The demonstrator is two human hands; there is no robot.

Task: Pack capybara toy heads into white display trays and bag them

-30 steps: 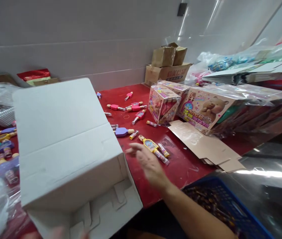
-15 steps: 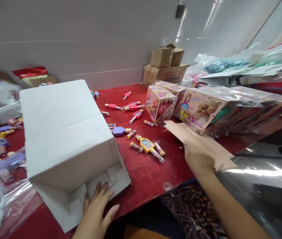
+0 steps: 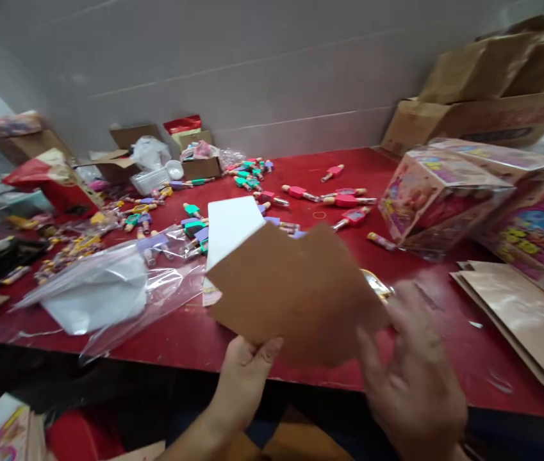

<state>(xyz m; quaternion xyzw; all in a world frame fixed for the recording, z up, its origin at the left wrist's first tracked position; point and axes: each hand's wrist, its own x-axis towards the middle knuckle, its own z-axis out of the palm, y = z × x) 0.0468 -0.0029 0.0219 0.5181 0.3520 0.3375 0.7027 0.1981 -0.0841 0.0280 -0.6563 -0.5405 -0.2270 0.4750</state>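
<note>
My left hand grips the lower edge of a flat brown cardboard sheet, thumb on its front. The sheet is held up over the near edge of the red table. My right hand is blurred by motion just right of and below the sheet, fingers spread, touching or nearly touching its right edge. Behind the sheet a white box shows only in part. Small toy-shaped candy tubes in pink, purple and green lie scattered across the table beyond.
Pink printed cartons stand at the right, with flat brown sheets stacked in front of them. Brown boxes sit against the wall. A clear plastic bag lies at the left, small boxes and clutter behind it.
The view has swung left. My right hand took a brown sheet from the stack and brought it to the middle; my left hand left the white box and now holds the sheet.
</note>
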